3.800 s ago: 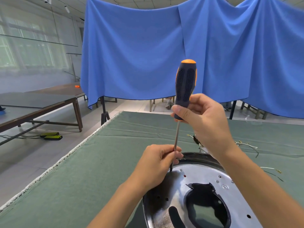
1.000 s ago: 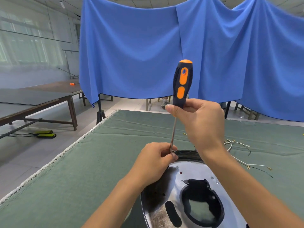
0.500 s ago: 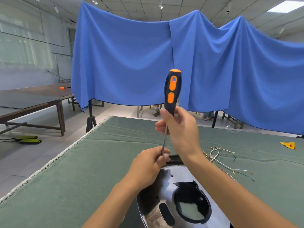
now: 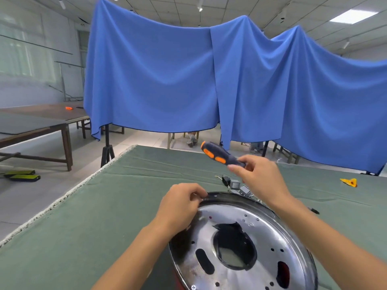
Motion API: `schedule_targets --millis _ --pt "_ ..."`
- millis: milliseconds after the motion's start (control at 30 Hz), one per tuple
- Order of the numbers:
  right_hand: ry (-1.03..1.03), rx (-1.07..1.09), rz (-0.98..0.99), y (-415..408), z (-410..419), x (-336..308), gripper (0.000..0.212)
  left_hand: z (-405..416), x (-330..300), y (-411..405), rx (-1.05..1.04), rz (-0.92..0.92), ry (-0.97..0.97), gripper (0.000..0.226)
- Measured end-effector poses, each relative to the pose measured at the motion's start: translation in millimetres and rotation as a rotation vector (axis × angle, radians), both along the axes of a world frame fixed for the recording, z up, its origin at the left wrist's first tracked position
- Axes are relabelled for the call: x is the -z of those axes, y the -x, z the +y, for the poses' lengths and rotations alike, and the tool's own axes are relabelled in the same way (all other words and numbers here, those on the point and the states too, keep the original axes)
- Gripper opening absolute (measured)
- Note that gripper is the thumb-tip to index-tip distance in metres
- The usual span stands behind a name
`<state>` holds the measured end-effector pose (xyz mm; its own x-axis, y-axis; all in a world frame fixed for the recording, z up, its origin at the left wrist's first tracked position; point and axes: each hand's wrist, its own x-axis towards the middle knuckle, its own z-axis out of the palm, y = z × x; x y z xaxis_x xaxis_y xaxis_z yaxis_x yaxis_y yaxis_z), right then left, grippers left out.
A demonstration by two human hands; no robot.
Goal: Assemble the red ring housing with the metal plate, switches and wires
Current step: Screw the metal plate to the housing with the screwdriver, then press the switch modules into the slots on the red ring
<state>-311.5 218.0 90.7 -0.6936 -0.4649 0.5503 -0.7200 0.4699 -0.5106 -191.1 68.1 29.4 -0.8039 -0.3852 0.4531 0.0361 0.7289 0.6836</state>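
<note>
A round shiny metal plate [image 4: 261, 222] with a large middle opening and several small holes lies on the green cloth at the bottom right. Red from the ring housing [image 4: 283, 274] shows through a slot. My left hand [image 4: 180, 208] pinches the plate's far left rim, fingers closed. My right hand [image 4: 257, 176] is raised above the plate's far edge, gripping a black and orange screwdriver [image 4: 219, 156] tilted so its handle points up and left; its shaft is hidden. Small grey switches [image 4: 238, 186] with wires lie just beyond the plate.
The work table [image 4: 104, 206] is covered in green cloth with a frayed left edge. A yellow piece [image 4: 348, 182] lies at the far right. A blue curtain [image 4: 209, 80] hangs behind, and wooden tables [image 4: 41, 124] stand to the left.
My right hand has lifted the screwdriver off the plate and tipped it from upright to slanting sideways. My left hand stays at the rim. The view has tilted up and back.
</note>
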Motion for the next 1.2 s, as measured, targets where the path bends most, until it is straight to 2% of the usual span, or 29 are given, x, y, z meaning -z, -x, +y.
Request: schedule_targets --millis 67,133,300,400,467,667,767,867,967,1067,1200 --pt "-0.122 0.094 -0.061 11.7 14.7 15.5 0.013 -1.4 0.4 -1.5 -0.014 0.045 -0.002 0.043" --pt "-0.226 0.181 -0.125 25.3 28.2 30.5 0.013 -2.3 0.5 -1.9 -0.029 0.042 -0.013 0.049" --pt "-0.351 0.262 -0.352 48.8 46.6 54.3 0.013 -5.1 3.4 -2.4 -0.016 -0.142 -0.265 0.034" --pt "-0.311 0.209 -0.492 51.2 46.6 57.6 0.04 -7.0 6.4 -4.2 -0.018 -0.287 -0.371 0.019" --pt "-0.267 0.184 -0.518 49.3 44.8 56.4 0.053 -8.3 8.2 -3.7 -0.063 -0.325 -0.387 0.016" --pt "-0.212 0.119 -0.45 40.7 46.8 50.1 0.055 -10.5 6.4 -4.9 -0.091 -0.31 -0.409 0.017" --pt "-0.067 0.06 -0.471 37.4 50.0 35.4 0.055 -21.3 1.1 -10.5 -0.131 -0.235 -0.468 0.018" --pt "0.144 -0.024 -0.589 28.4 49.3 14.8 0.046 -39.4 -4.8 -16.7 -0.259 -0.06 -0.586 0.019" --pt "0.245 -0.126 -0.693 14.9 41.4 5.7 0.036 -54.6 -1.9 -18.9 -0.377 0.093 -0.812 0.029" --pt "0.278 -0.188 -0.749 3.5 28.8 7.0 0.045 -58.7 3.1 -18.5 -0.401 0.182 -1.106 0.029" --pt "0.303 -0.318 -0.764 -14.4 8.0 8.9 0.057 -58.0 8.7 -16.7 -0.387 0.222 -1.333 0.025"
